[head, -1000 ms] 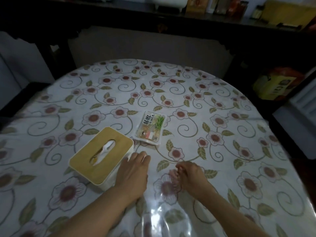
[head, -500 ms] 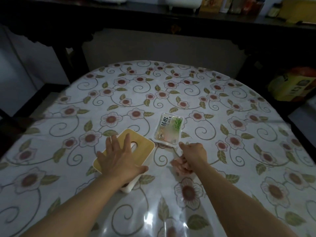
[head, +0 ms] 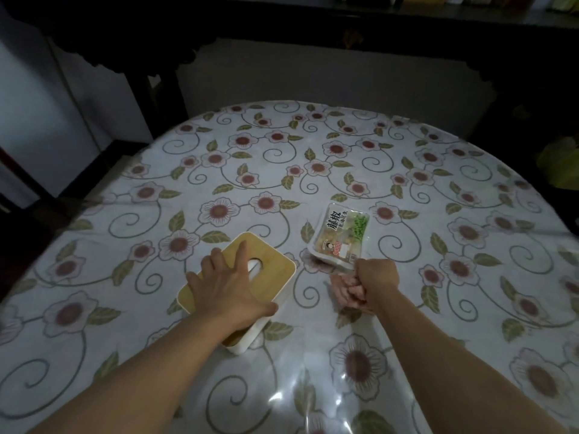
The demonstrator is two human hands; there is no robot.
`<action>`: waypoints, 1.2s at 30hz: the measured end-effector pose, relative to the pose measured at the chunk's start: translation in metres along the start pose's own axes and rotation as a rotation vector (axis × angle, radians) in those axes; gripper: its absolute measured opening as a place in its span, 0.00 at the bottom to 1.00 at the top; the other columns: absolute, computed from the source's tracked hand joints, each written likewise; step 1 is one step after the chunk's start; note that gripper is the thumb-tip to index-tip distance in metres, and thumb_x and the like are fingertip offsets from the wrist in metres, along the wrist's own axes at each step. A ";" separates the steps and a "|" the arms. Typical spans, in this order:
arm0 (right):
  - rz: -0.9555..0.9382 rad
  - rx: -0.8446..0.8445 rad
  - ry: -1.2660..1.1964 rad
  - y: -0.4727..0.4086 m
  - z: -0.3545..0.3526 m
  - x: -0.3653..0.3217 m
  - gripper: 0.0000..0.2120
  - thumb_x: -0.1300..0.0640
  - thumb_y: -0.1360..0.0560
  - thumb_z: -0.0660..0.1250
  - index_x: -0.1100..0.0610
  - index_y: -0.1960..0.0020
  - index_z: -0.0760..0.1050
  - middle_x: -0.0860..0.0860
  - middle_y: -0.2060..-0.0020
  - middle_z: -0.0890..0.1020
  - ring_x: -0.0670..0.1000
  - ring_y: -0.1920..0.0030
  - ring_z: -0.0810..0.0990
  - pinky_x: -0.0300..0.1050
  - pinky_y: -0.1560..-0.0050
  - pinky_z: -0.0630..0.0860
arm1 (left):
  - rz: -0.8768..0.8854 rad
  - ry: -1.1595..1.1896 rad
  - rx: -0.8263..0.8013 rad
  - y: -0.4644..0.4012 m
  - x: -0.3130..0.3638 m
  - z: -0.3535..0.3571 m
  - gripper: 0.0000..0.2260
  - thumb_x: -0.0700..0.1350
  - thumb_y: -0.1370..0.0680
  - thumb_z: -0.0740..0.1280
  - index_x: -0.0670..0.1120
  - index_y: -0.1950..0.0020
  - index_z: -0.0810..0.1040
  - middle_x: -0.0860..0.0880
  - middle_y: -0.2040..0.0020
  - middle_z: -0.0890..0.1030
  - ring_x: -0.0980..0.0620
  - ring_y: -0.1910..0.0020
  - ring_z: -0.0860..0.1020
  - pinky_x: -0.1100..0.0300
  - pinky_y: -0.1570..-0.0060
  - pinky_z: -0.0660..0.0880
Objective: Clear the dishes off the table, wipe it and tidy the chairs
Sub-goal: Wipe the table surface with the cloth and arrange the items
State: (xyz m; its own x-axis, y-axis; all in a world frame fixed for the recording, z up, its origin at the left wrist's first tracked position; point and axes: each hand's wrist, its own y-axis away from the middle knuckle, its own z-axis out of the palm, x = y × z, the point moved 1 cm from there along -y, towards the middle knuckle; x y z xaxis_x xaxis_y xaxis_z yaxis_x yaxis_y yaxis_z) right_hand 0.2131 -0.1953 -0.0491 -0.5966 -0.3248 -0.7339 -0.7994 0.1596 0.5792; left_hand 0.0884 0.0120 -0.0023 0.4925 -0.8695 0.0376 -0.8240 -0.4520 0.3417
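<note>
Both bare forearms reach forward; the left hand [head: 226, 286] lies palm down, fingers spread and straight, thumb out to the side; the right hand [head: 371, 285] is curled into a loose fist.

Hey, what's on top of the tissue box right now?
The left hand lies flat on the tissue box, its wooden lid partly covered. The slot shows; any tissue inside is hidden.

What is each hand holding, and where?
Left hand lies flat on the wooden-lidded white tissue box; right hand is curled, contents indiscernible.
</note>
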 end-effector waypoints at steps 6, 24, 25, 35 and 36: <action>0.016 0.087 0.099 -0.018 -0.049 -0.009 0.07 0.62 0.26 0.62 0.60 0.63 0.72 0.49 0.85 0.73 0.47 0.85 0.73 0.39 0.81 0.73 | -0.028 0.039 0.031 0.000 0.007 -0.003 0.55 0.71 0.39 0.68 0.53 0.24 0.40 0.39 0.30 0.57 0.39 0.31 0.59 0.42 0.35 0.61; -0.278 0.149 0.264 -0.003 -0.060 -0.021 0.17 0.55 0.25 0.63 0.59 0.39 0.65 0.55 0.50 0.78 0.54 0.55 0.76 0.42 0.61 0.69 | -0.107 0.140 0.112 -0.085 0.120 -0.034 0.53 0.71 0.39 0.70 0.49 0.24 0.49 0.38 0.25 0.54 0.35 0.29 0.57 0.39 0.34 0.58; -0.273 0.094 0.239 -0.008 -0.059 -0.019 0.16 0.54 0.26 0.64 0.58 0.41 0.66 0.56 0.52 0.78 0.53 0.57 0.77 0.41 0.61 0.70 | -0.110 0.140 0.121 -0.091 0.126 -0.033 0.53 0.71 0.39 0.69 0.48 0.24 0.50 0.37 0.25 0.54 0.35 0.28 0.56 0.39 0.33 0.58; -0.269 -0.137 0.301 -0.009 -0.071 -0.015 0.31 0.61 0.34 0.72 0.55 0.36 0.62 0.55 0.48 0.78 0.54 0.49 0.79 0.52 0.49 0.80 | -0.110 0.236 0.125 -0.097 0.141 -0.021 0.53 0.74 0.35 0.63 0.47 0.22 0.45 0.38 0.23 0.47 0.36 0.25 0.49 0.37 0.31 0.51; -0.275 -0.139 0.333 -0.004 -0.074 -0.017 0.34 0.61 0.35 0.72 0.56 0.33 0.60 0.56 0.45 0.76 0.55 0.46 0.78 0.54 0.46 0.79 | -0.097 0.238 0.115 -0.092 0.139 -0.023 0.52 0.74 0.34 0.62 0.47 0.22 0.44 0.38 0.23 0.45 0.36 0.24 0.48 0.37 0.30 0.51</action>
State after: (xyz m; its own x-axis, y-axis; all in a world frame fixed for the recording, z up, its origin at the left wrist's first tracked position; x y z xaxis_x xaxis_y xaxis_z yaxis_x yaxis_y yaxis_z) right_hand 0.2320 -0.2596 -0.0130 -0.2895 -0.6231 -0.7266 -0.8944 -0.0943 0.4373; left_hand 0.2389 -0.0629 -0.0073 0.6112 -0.7560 0.2343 -0.7896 -0.5619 0.2466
